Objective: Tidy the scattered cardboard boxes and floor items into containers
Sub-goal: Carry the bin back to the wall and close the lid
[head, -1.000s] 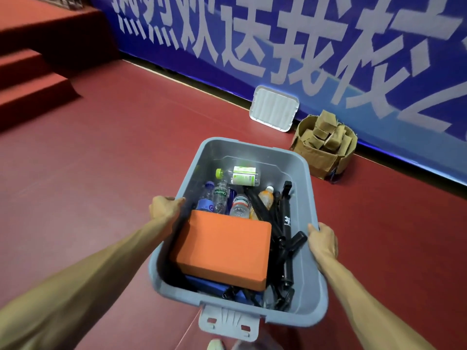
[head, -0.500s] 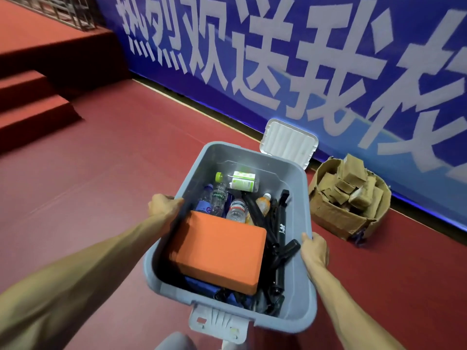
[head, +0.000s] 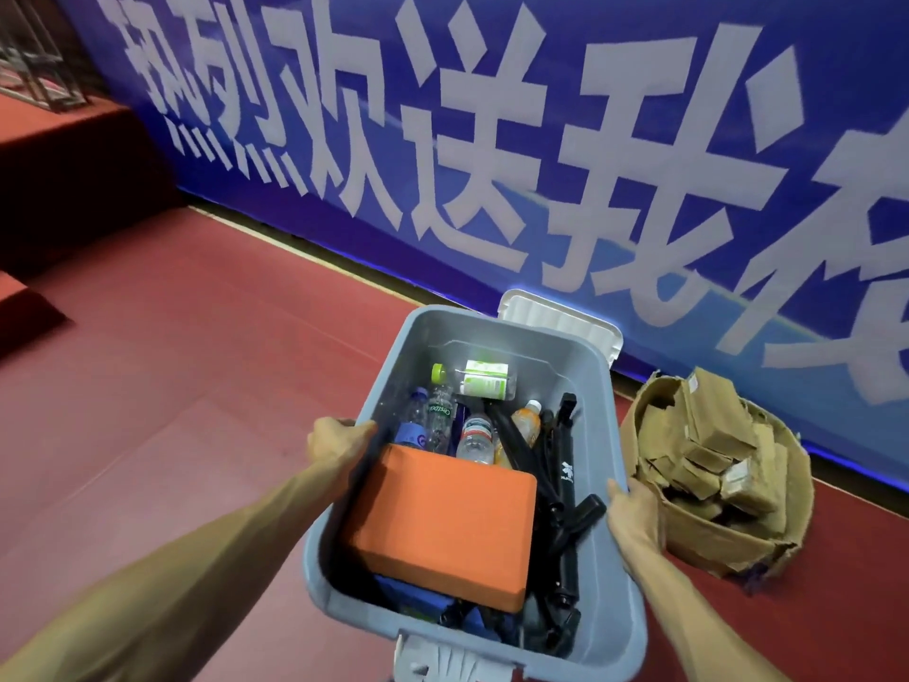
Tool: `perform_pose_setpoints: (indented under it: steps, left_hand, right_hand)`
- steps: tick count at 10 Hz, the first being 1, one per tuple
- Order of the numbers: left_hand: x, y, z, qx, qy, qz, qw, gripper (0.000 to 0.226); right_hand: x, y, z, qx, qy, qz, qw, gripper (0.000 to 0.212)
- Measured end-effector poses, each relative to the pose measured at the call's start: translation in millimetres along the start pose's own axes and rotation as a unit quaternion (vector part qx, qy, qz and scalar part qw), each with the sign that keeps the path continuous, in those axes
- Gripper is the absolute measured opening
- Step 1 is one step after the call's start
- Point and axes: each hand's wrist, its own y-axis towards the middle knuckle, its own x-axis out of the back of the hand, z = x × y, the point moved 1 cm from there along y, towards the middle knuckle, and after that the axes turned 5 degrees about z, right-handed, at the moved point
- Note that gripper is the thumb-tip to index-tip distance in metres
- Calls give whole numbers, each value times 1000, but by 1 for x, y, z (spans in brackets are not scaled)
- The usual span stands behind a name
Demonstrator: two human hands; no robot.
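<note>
I carry a grey plastic bin [head: 511, 332] in front of me above the red floor. My left hand [head: 337, 440] grips its left rim and my right hand [head: 634, 516] grips its right rim. Inside lie an orange foam block [head: 442, 524], several plastic bottles [head: 457, 415] and black rods [head: 565, 489]. To the right, on the floor by the wall, stands a torn cardboard box [head: 728, 539] stuffed with small cardboard boxes [head: 713, 435].
A white bin lid [head: 556, 317] leans against the blue banner wall [head: 541, 140] just behind the bin. Red steps [head: 29, 312] rise at the far left. Red floor [head: 172, 361] stretches to the left.
I have walked toward the wall with the bin. The lid and the cardboard box now appear closer and larger, and the box has shifted to the right of the bin.
</note>
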Motion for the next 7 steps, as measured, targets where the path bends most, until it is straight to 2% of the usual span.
perform_pose_setpoints:
  steps: [1, 2, 3, 5, 7]
  left_hand:
    - [-3, 13, -83, -34, 25, 53, 998, 17]
    - [-30, 51, -156, -67, 56, 69, 994, 17]
    - [-75, 99, -214, -94, 99, 101, 986, 16]
    - [-215, 200, -318, -156, 171, 169, 958, 18]
    - [-343, 264, -395, -192, 275, 236, 912, 22]
  right_hand:
    - [-11, 56, 56, -32, 13, -19, 999, 39]
    - [-20, 101, 84, -63, 38, -48, 996, 42]
    - [-25, 159, 103, -84, 66, -80, 991, 31]
    - [-47, 291, 112, -173, 126, -117, 970, 31]
    - [-65, 376, 100, -252, 209, -147, 933, 45]
